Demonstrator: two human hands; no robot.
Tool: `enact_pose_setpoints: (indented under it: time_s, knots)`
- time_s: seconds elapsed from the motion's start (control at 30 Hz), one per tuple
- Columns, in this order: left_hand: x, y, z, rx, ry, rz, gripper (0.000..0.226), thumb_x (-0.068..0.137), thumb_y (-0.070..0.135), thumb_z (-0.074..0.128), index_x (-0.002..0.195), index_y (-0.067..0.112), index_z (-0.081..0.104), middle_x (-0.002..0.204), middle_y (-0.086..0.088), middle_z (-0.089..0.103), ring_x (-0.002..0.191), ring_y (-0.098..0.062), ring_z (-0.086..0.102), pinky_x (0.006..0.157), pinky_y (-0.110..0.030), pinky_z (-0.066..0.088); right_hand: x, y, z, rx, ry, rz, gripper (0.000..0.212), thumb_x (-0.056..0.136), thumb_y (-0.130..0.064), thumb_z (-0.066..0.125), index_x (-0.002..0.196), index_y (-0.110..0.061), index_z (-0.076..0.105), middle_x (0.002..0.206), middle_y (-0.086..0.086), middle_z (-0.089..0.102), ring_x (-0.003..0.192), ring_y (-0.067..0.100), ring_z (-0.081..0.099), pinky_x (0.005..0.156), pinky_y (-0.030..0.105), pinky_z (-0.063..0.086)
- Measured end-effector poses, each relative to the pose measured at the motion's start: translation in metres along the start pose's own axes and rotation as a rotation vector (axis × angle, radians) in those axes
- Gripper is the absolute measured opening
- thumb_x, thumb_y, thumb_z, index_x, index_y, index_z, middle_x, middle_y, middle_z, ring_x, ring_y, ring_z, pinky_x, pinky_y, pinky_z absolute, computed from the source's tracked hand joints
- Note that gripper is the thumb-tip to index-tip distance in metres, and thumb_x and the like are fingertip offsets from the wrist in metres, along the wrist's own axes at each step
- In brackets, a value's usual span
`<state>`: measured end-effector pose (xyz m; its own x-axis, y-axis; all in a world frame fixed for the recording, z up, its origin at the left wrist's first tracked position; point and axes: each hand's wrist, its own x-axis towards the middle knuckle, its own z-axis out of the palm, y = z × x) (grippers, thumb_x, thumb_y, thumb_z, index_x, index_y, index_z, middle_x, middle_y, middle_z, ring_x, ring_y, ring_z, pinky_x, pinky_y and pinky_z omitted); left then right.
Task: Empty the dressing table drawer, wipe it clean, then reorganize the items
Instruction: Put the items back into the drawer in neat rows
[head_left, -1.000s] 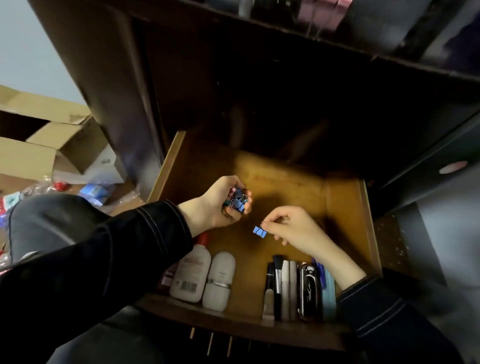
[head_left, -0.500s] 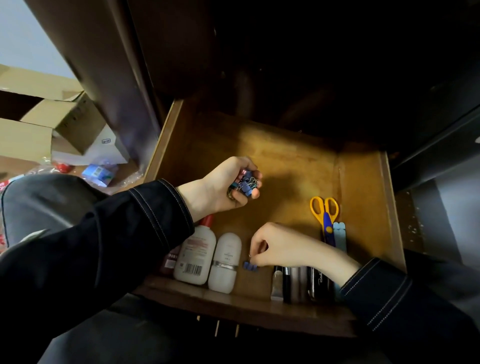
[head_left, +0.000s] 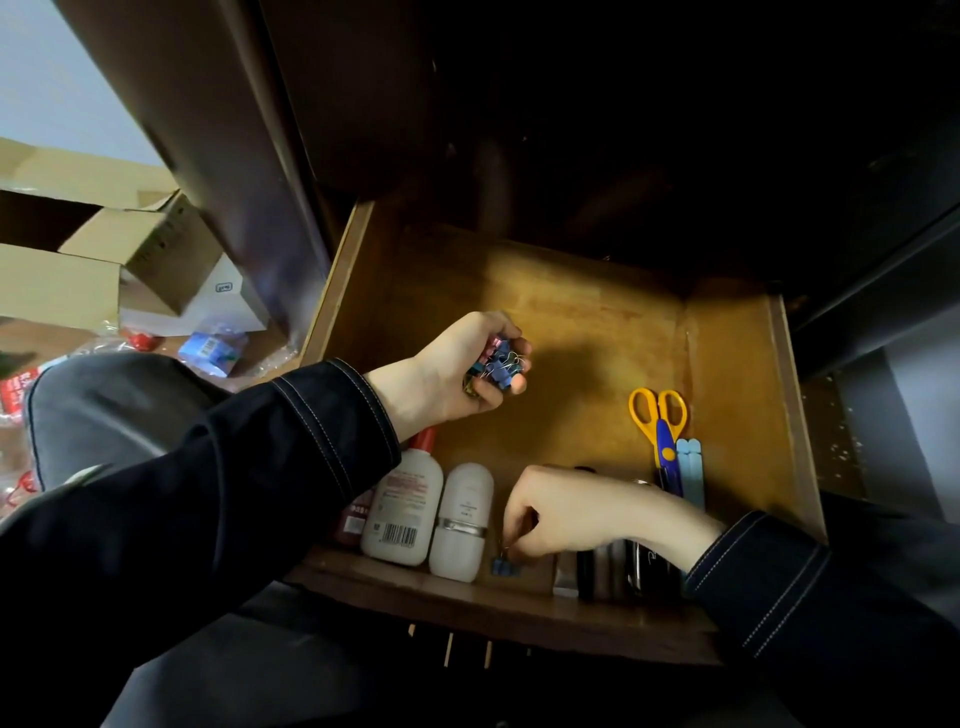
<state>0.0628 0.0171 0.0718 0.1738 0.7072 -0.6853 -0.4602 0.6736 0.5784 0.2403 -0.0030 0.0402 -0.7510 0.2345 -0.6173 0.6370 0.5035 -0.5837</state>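
At the front wall of the drawer (head_left: 597, 312), the right hand (head_left: 566, 512) has carried its pinched blue clip (head_left: 505, 566) down from mid-drawer to beside the white bottle (head_left: 462, 519); the left hand (head_left: 452, 374), well apart, still clutches the clip bunch (head_left: 496, 361), so restocking seems under way.

Person: dark jacket, grey trousers.
Both the left sleeve (head_left: 249, 467) and right sleeve (head_left: 810, 587) are black heavy cloth, cuffs banded with double rows of pale contrast stitching, a stitched seam along each arm; left hand (head_left: 441, 379) and right hand (head_left: 566, 512) bare; trouser leg (head_left: 109, 405) dark grey.
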Motion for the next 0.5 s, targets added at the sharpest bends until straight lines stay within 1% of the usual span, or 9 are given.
enact_pose_setpoints:
  time_s: [0.03,0.07,0.13,0.17,0.23,0.33,0.43,0.5]
  knots:
    - [-0.0003,-0.0001,-0.0002,0.000,0.000,-0.001,0.015,0.093,0.019,0.049,0.083,0.010,0.055,0.069,-0.003,0.057,0.051,-0.014,0.053,0.033,-0.014,0.024,-0.0005,-0.0006,0.0001,0.006,-0.001,0.000,0.012,0.086,-0.022,0.071,0.090,-0.014,0.079,0.084,0.000,0.074,0.069,0.012,0.061,0.061,0.029,0.047]
    - [-0.0002,0.0000,-0.0003,0.000,-0.005,0.000,0.015,0.093,0.019,0.049,0.083,0.010,0.055,0.069,-0.003,0.057,0.051,-0.014,0.053,0.033,-0.014,0.024,-0.0008,-0.0010,0.0006,0.011,0.000,-0.002,0.012,0.087,-0.020,0.070,0.089,-0.012,0.079,0.082,0.004,0.073,0.066,0.015,0.059,0.059,0.030,0.046]
    - [0.0000,0.0000,-0.0010,0.002,-0.013,0.005,0.015,0.094,0.020,0.048,0.084,0.010,0.055,0.069,-0.003,0.057,0.052,-0.013,0.052,0.032,-0.014,0.025,-0.0011,-0.0022,0.0013,0.016,-0.009,-0.013,0.013,0.086,-0.015,0.066,0.082,-0.006,0.075,0.076,0.013,0.068,0.058,0.013,0.048,0.055,0.029,0.039]
    - [0.0002,-0.0001,-0.0013,0.003,-0.014,0.007,0.015,0.094,0.020,0.048,0.084,0.010,0.055,0.069,-0.003,0.057,0.052,-0.013,0.052,0.032,-0.014,0.026,-0.0014,-0.0029,0.0014,0.019,-0.021,-0.020,0.014,0.086,-0.013,0.065,0.077,-0.005,0.072,0.073,0.017,0.064,0.057,0.013,0.044,0.055,0.031,0.037]
    - [0.0005,0.0002,-0.0018,0.003,-0.013,0.012,0.015,0.094,0.020,0.048,0.085,0.010,0.055,0.070,-0.003,0.057,0.052,-0.013,0.052,0.032,-0.014,0.027,-0.0018,-0.0041,0.0014,0.023,-0.054,-0.035,0.017,0.087,-0.013,0.064,0.072,-0.005,0.068,0.070,0.019,0.057,0.056,0.014,0.040,0.056,0.033,0.036]
    - [0.0003,0.0006,-0.0023,0.005,-0.006,0.016,0.014,0.094,0.020,0.049,0.086,0.010,0.056,0.071,-0.003,0.058,0.053,-0.014,0.052,0.032,-0.015,0.027,-0.0009,-0.0036,0.0023,0.021,-0.090,-0.037,0.017,0.090,-0.016,0.066,0.078,-0.006,0.072,0.075,0.019,0.063,0.056,0.013,0.042,0.056,0.033,0.038]
    - [0.0003,0.0003,-0.0019,0.007,0.004,0.020,0.014,0.094,0.020,0.049,0.087,0.010,0.056,0.072,-0.003,0.058,0.054,-0.014,0.052,0.032,-0.015,0.027,0.0002,-0.0023,0.0031,0.034,-0.106,-0.044,0.016,0.090,-0.018,0.067,0.086,-0.006,0.076,0.080,0.018,0.068,0.060,0.015,0.048,0.059,0.038,0.045]
    - [0.0007,0.0002,-0.0012,0.008,0.013,0.021,0.015,0.094,0.021,0.049,0.087,0.010,0.056,0.072,-0.004,0.058,0.054,-0.014,0.052,0.032,-0.015,0.027,-0.0002,-0.0014,0.0021,0.040,-0.114,-0.058,0.017,0.090,-0.020,0.067,0.087,-0.007,0.077,0.082,0.018,0.069,0.062,0.016,0.050,0.062,0.041,0.048]
